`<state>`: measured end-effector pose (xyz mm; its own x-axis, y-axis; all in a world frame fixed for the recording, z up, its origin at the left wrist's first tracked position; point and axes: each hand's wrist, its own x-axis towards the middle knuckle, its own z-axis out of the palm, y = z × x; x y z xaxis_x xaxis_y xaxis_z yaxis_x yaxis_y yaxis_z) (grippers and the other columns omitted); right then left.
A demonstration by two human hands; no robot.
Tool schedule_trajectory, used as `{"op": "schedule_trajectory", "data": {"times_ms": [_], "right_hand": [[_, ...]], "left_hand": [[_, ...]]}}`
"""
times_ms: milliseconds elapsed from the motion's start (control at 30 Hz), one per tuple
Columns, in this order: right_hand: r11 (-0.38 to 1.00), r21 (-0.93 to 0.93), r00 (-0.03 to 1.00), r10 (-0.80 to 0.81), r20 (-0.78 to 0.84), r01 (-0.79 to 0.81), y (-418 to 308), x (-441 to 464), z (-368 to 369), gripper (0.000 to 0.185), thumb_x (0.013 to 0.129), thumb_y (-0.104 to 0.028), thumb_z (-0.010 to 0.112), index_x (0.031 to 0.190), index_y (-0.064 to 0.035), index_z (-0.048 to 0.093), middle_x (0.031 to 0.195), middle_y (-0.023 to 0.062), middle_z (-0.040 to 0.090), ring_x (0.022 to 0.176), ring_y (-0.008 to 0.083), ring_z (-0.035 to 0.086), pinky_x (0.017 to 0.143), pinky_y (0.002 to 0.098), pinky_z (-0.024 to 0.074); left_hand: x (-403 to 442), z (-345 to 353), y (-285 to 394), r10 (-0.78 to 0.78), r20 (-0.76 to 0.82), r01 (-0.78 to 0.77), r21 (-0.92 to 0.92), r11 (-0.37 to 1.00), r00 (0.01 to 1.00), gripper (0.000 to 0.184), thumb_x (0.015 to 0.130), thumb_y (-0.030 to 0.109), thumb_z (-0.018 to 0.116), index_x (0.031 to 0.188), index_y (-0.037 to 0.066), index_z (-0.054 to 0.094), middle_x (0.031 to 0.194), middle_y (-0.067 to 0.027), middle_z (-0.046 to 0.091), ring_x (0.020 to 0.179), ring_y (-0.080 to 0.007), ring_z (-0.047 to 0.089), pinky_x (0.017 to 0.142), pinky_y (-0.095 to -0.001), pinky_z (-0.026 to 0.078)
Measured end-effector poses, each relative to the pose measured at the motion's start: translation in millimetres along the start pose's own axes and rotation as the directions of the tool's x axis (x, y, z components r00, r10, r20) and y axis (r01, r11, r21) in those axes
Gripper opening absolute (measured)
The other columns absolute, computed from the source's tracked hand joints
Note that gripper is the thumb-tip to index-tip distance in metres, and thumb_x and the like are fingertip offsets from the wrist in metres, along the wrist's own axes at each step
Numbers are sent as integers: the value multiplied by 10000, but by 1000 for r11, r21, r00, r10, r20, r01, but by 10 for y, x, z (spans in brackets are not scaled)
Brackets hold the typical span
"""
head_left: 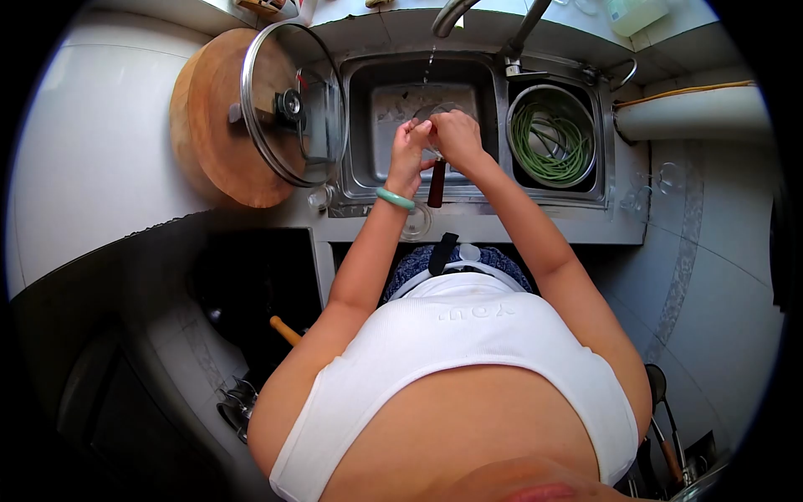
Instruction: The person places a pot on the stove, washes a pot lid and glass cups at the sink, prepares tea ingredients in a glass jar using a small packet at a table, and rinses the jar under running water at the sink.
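Observation:
Both hands are over the left basin of the sink [361,125], below a thin stream of water. My left hand [406,157], with a green bangle at the wrist, has its fingers bent and close to my right hand. My right hand [457,139] is curled, fingertips pointing down and in. Between and beneath them is a utensil with a dark brown handle [436,184] that points toward my body. Its greyish round end lies mostly behind my fingers, so its exact form and which hand grips it are unclear.
A steel bowl of long green beans [548,138] sits in the right basin. At left, a glass lid [294,105] leans over a thick round wooden board [201,125]. The faucet [452,17] hangs above the sink. A small glass dish [416,222] is at the counter's front edge.

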<state>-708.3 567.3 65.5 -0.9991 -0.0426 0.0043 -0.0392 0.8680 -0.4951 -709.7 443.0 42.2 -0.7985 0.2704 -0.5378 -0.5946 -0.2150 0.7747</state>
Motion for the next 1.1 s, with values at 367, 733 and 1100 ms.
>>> {"op": "schedule_trajectory", "data": {"times_ms": [367, 733, 1100], "right_hand": [[937, 264, 955, 268, -126, -228, -107, -529, -439, 272, 806, -304, 623, 766, -37, 657, 795, 159, 644, 717, 321, 635, 629, 404, 501], [985, 98, 861, 74, 503, -142, -168, -1135, 1014, 515, 828, -359, 587, 1087, 68, 462, 732, 264, 621, 802, 418, 620, 689, 460, 501], [409, 739, 844, 220, 490, -535, 337, -430, 364, 261, 851, -33, 548, 1109, -9, 511, 691, 126, 634, 542, 164, 628, 488, 275, 520]], "left_hand": [[150, -386, -66, -90, 4, 87, -324, 942, 996, 734, 784, 420, 621, 1263, -21, 284, 1166, -187, 443, 1026, -311, 512, 774, -460, 528], [128, -794, 105, -102, -96, 64, -335, 940, 990, 653, 757, 351, 651, 1198, -19, 343, 1153, -198, 460, 1048, -358, 520, 822, -494, 511], [-195, -937, 488, 29, -6, -29, -435, 900, 1000, 501, 782, 330, 615, 1092, -13, 420, 1173, -234, 463, 1110, -395, 481, 802, -465, 530]]}}
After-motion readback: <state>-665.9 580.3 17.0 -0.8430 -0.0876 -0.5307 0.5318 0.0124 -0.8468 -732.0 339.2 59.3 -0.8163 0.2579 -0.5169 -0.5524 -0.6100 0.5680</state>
